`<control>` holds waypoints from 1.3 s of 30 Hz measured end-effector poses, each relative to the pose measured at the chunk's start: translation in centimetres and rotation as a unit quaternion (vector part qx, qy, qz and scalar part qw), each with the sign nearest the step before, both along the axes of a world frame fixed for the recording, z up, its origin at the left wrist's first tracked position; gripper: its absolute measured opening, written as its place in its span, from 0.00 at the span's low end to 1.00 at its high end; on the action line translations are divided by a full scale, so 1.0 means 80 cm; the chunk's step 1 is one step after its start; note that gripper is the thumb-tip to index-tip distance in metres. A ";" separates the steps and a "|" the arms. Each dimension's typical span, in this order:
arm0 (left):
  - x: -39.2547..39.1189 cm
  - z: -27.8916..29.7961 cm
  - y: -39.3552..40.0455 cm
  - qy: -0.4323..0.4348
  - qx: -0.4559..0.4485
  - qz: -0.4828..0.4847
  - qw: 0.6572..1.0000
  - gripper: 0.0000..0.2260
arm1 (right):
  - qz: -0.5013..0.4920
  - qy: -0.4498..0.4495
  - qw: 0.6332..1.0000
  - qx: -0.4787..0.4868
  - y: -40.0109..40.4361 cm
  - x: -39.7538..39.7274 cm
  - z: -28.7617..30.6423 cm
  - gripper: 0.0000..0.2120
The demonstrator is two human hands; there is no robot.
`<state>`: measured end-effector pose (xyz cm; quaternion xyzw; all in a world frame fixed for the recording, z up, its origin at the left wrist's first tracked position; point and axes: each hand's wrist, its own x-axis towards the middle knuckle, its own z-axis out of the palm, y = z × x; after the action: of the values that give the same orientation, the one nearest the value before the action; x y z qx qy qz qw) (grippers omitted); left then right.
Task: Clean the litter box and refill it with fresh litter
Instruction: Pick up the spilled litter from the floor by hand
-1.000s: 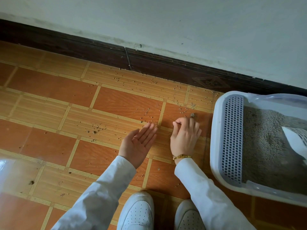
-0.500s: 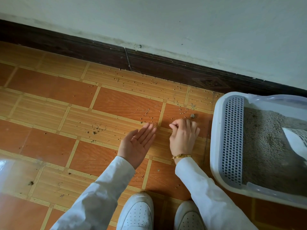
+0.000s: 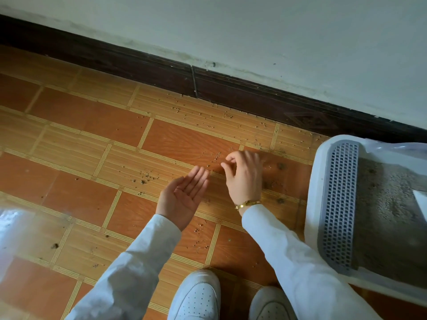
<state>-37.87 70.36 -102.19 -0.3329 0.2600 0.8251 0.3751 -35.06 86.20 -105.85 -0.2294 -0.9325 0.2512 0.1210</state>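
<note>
Floor clean-up looks to be the step in hand: the right hand [image 3: 242, 174], fingers curled, pinches at small brown spilled litter grains [image 3: 216, 157] on the orange tiled floor [image 3: 92, 125], though whether a grain is caught I cannot tell; the left hand [image 3: 183, 195] lies palm-up, fingers straight, beside it. The white plastic litter box [image 3: 312, 204] with grey litter stands just right. Next probably calls for dropping grains into that palm.

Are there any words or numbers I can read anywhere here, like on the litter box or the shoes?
None: no words, numbers, brand or sign can be read anywhere in this view.
Litter box: plain white rim and a grey grid of holes, no label.
Shoes: white with small dots, no logo showing.
Bracelet: gold, too small to show any marking.
Baseboard: a faint diamond pattern, not letters.
</note>
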 end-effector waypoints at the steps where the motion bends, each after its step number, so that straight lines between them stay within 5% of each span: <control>1: -0.001 0.000 -0.003 0.001 -0.001 0.001 1.000 0.17 | 0.008 -0.021 1.000 0.008 0.000 -0.004 -0.005 0.07; 7: -0.001 0.000 -0.014 0.006 -0.005 0.018 1.000 0.17 | 0.018 -0.046 0.999 0.020 -0.012 -0.009 -0.005 0.06; 13: -0.002 -0.003 -0.009 -0.001 -0.043 0.017 0.999 0.17 | 0.184 0.036 0.982 -0.037 -0.060 0.001 0.034 0.03; 16: -0.007 -0.001 -0.009 0.002 -0.030 0.038 0.999 0.17 | 0.155 0.056 0.985 -0.046 -0.061 -0.005 0.036 0.04; 19: -0.013 0.002 -0.018 0.016 -0.020 0.044 0.999 0.17 | 0.075 -0.019 0.994 0.081 -0.037 -0.021 0.019 0.13; 22: -0.012 0.004 -0.027 0.019 -0.022 0.052 0.998 0.17 | 0.100 -0.093 0.966 0.222 -0.030 -0.029 0.000 0.17; 27: -0.011 0.006 -0.030 0.019 -0.029 0.047 0.998 0.17 | 0.170 -0.069 0.928 0.324 -0.039 -0.032 -0.015 0.06; 29: -0.009 0.007 -0.029 0.018 -0.023 0.047 0.998 0.17 | 0.184 -0.075 0.916 0.347 -0.045 -0.030 -0.012 0.13; 33: -0.007 0.004 -0.027 0.023 -0.025 0.047 0.998 0.17 | 0.168 -0.065 0.937 0.300 -0.049 -0.030 0.001 0.07; 36: -0.005 0.002 -0.022 0.027 -0.060 0.027 0.997 0.15 | 0.186 0.025 0.959 0.211 -0.067 -0.018 0.022 0.03; 39: -0.003 0.003 -0.011 0.003 -0.088 0.015 0.996 0.14 | 0.230 0.058 0.954 0.185 -0.090 -0.003 0.037 0.11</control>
<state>-38.07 69.51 -101.93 -0.3662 0.3276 0.8053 0.3317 -35.31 79.01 -102.88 0.0331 -0.9816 0.1079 0.1541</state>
